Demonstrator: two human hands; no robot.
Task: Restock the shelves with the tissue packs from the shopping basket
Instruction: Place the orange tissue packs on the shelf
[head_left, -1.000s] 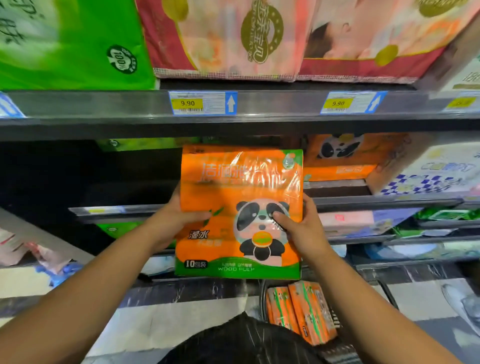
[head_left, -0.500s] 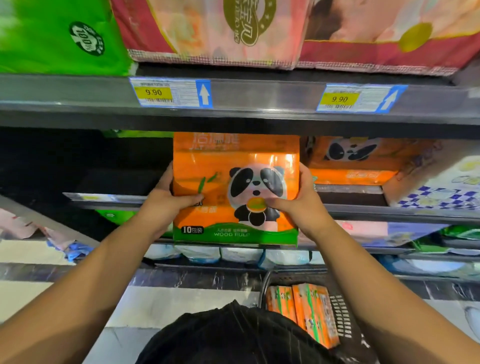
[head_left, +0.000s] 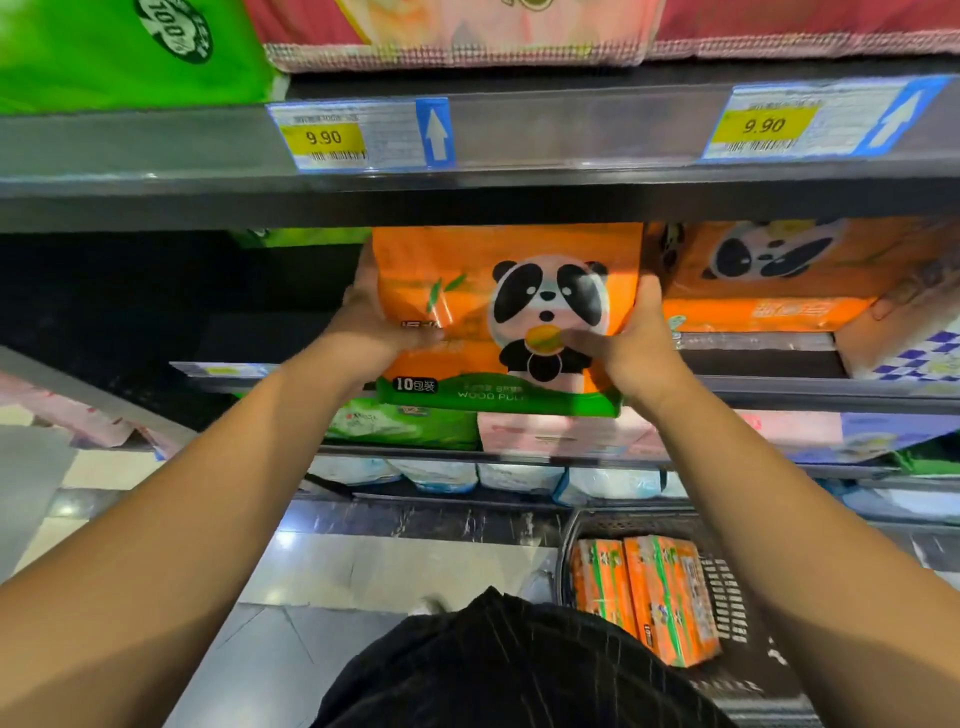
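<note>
Placing step in hand. Holding an orange, green-footed plastic pack of tissues with a panda face (head_left: 498, 312) upright at the front of the dark metal middle shelf (head_left: 831, 392), top edge tucked just under the grey upper shelf rail with yellow price tags (head_left: 571, 135). Gripping from both sides: left hand (head_left: 374, 322) curled round the left edge, thumb across the front; right hand (head_left: 634, 343) curled round the right edge, thumb over the panda's chest; fingers mostly hidden behind the pack. Just beside, on the right, a matching orange panda pack (head_left: 769, 280) lying on that shelf. Hard to tell whether resting on the shelf lip or held just clear of it. Down below, two more orange packs (head_left: 649, 592) standing in the black plastic shopping basket (head_left: 727, 587) on the floor. Next, probably: push straight back into the dark gap, keep level, clear the rail above, set snug against the neighbour, then let go.
</note>
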